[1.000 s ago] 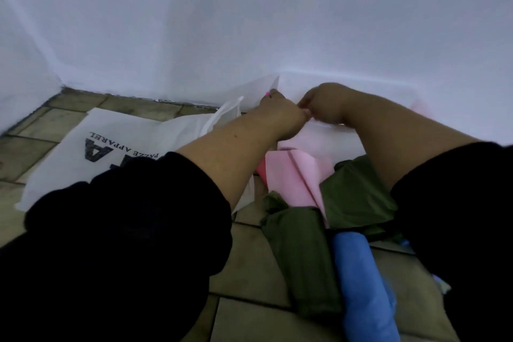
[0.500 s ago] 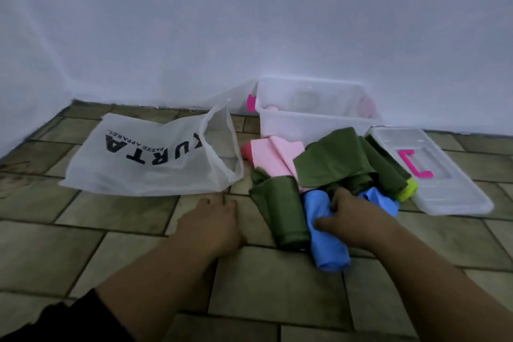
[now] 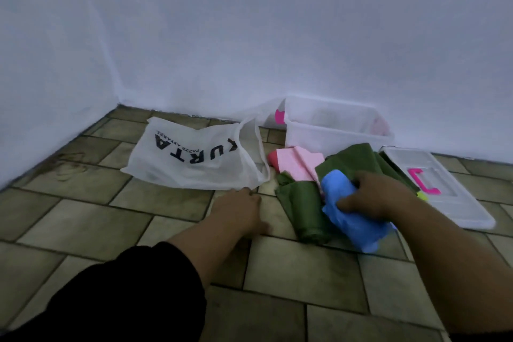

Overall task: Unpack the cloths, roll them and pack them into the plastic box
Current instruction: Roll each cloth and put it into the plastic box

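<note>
A heap of cloths lies on the tiled floor in front of a clear plastic box (image 3: 336, 134) that stands against the wall. My right hand (image 3: 373, 196) grips a blue cloth (image 3: 352, 219) and holds it a little above the floor. Beside it lie a rolled green cloth (image 3: 304, 208), a larger green cloth (image 3: 358, 161) and a folded pink cloth (image 3: 298, 162). My left hand (image 3: 240, 209) rests flat on the floor, left of the heap, holding nothing. Something pale pink shows faintly inside the box.
A white fabric bag (image 3: 194, 159) with black lettering lies slack on the floor to the left, its mouth facing the cloths. The box's clear lid (image 3: 449, 194) with a pink latch lies to the right. White walls meet in a corner at the back left.
Both hands drew back from the box to the floor. The right hand then closed round the blue cloth and lifted it. The left hand stayed on the floor.
</note>
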`<state>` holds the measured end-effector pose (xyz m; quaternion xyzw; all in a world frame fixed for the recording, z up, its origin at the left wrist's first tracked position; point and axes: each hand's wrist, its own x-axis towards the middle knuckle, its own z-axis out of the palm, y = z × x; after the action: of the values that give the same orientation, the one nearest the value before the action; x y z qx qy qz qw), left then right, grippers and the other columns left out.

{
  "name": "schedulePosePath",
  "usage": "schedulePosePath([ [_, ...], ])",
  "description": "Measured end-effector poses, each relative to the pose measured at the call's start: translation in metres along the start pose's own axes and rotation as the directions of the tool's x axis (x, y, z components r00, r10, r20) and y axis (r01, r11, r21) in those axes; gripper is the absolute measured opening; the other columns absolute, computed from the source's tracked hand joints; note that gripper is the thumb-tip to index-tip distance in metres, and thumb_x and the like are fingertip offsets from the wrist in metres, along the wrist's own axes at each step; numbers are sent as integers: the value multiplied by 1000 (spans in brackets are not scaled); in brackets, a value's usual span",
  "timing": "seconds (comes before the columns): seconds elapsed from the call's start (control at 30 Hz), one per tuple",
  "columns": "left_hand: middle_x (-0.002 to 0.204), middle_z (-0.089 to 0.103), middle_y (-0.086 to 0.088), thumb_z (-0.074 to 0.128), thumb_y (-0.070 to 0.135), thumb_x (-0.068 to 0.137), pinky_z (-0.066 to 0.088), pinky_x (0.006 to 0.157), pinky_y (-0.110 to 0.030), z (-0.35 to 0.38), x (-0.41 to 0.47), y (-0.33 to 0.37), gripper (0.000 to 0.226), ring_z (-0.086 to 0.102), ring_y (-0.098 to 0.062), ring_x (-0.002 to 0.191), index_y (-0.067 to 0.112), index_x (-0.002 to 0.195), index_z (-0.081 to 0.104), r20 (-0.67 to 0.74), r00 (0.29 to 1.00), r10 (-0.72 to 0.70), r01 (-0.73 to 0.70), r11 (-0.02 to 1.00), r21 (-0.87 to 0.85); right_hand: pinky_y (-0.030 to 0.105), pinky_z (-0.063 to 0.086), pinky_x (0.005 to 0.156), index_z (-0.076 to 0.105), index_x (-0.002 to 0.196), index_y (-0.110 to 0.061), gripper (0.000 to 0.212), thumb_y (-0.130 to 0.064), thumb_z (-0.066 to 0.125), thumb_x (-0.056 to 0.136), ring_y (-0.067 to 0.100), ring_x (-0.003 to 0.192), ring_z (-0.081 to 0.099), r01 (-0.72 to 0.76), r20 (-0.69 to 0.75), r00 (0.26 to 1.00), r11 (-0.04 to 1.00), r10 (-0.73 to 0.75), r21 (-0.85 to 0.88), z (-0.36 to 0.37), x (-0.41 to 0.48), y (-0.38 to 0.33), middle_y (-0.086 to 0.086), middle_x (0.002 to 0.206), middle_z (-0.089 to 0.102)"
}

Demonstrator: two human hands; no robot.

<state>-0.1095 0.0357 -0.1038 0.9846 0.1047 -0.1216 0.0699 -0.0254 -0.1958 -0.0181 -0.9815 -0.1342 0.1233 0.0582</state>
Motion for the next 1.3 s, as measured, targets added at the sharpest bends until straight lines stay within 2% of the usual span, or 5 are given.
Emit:
schedulePosePath([
  [0.27,96,65,7,56,24,89,44,75,-23,-96,-8,-35,15,61,-14,87,25,101,64,-671,678,-300,-325,697,-640,34,41,65,46,113,-22,43,-28,65,74,30,88,55,450,-412,738,845,-534,-288,52,-12,-124,8,106,54],
  [0.43,105,68,-1,51,25,94,50,71,-28,-76,-11,-20,19,66,-18,90,16,106,63,-209,977,49,-179,720,-670,39,47,62,63,100,-23,46,-27,78,57,29,71,59,530,-402,633,749,-662,-398,119,-44,-131,6,89,62],
  [0.57,119,63,-12,36,47,97,46,97,-42,-37,-12,-19,48,60,-28,108,13,117,64,275,958,82,112,775,-622,42,49,74,62,108,-30,52,-28,73,56,26,87,61,526,-410,703,813,-581,-250,136,-60,-120,2,103,65],
  [0.8,119,64,-10,23,57,96,36,101,-31,-28,-7,-17,65,56,-19,106,14,111,69,247,960,127,36,824,-565,50,32,94,38,131,-31,63,-32,56,71,29,117,45,488,-240,820,854,-519,-181,129,-63,-109,2,135,47],
  [1.3,139,49,-7,24,45,100,28,98,-28,-11,-12,-15,51,44,-22,122,18,131,54,235,962,142,-53,936,-349,55,4,113,26,136,-29,62,-30,52,80,21,92,63,502,-85,845,838,-528,-213,103,-51,-86,-5,98,67],
])
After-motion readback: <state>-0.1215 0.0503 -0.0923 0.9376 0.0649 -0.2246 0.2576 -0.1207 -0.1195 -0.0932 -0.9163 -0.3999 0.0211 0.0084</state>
